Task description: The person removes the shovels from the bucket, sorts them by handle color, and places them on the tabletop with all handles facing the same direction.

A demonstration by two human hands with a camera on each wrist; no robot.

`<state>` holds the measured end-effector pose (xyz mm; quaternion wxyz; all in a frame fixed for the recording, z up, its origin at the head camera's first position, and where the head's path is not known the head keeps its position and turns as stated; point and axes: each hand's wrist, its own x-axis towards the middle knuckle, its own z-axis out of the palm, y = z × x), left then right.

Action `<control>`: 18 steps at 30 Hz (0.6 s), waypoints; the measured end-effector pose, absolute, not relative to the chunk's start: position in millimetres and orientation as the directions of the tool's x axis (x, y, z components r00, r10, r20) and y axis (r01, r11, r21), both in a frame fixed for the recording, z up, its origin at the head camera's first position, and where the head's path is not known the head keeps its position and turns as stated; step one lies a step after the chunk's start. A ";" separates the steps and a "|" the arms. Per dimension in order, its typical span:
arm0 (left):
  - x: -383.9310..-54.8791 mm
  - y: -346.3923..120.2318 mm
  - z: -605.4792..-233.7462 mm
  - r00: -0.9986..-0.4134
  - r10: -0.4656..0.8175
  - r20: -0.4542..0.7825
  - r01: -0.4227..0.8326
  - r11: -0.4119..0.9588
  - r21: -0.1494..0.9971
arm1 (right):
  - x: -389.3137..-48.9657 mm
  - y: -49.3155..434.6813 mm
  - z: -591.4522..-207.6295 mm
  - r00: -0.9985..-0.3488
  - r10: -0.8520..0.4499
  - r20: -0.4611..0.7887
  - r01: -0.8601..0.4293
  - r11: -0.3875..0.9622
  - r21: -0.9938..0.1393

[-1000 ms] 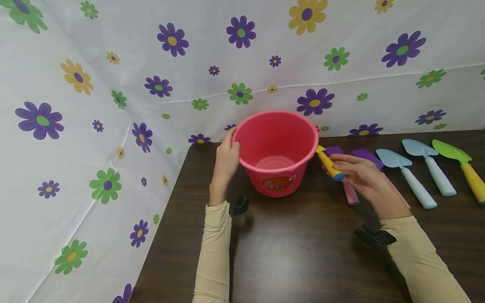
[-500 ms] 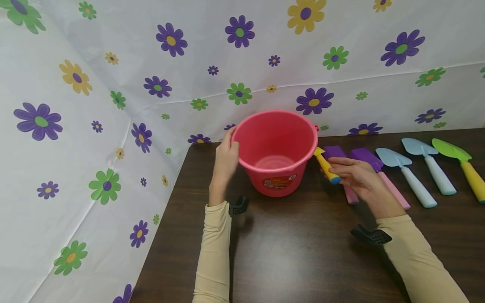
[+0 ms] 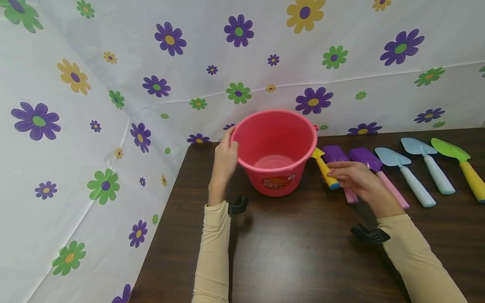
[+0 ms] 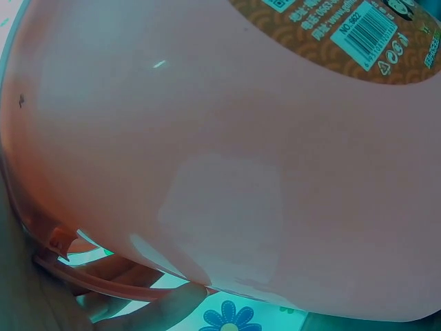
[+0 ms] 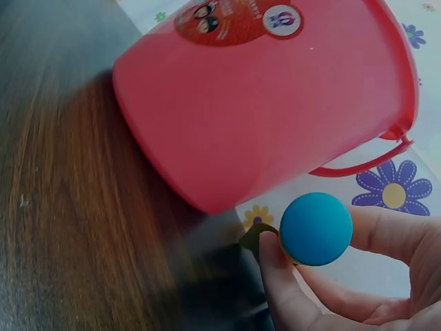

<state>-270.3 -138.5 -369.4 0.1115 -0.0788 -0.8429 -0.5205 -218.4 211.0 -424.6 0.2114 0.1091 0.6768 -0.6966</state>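
Observation:
A pink bucket (image 3: 274, 153) stands upright on the dark wooden table, its inside bare. My left hand (image 3: 225, 162) grips its left rim; in the left wrist view fingers also lie around the bucket's handle (image 4: 103, 284). Just right of the bucket, my right hand (image 3: 356, 179) pinches a small trowel with a yellow handle (image 3: 326, 171) between thumb and fingers. The handle's blue end cap (image 5: 316, 229) faces the right wrist camera. Most of the trowel's yellow blade (image 3: 317, 152) is hidden behind the bucket.
Right of the bucket lie two purple shovels (image 3: 366, 158) with pink handles, one partly behind my right hand. Further right are two light blue trowels (image 3: 413, 181) and a green trowel (image 3: 467, 166) with a yellow handle. A flowered white sheet (image 3: 242, 63) hangs behind the table.
My right hand has shifted slightly left and down with the yellow trowel, uncovering more of the purple shovels. My left hand and the bucket have stayed in place.

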 end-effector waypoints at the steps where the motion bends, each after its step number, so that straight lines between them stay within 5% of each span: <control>1: -270.2 -138.5 -369.3 -0.963 0.016 0.271 0.249 0.446 0.860 | -218.6 210.8 -425.2 -0.889 -0.149 -0.432 0.434 0.024 -0.901; 18: -269.5 -138.9 -368.7 -0.963 0.024 0.270 0.252 0.440 0.862 | -217.2 206.7 -428.0 -0.902 -0.184 -0.391 0.322 0.316 -0.892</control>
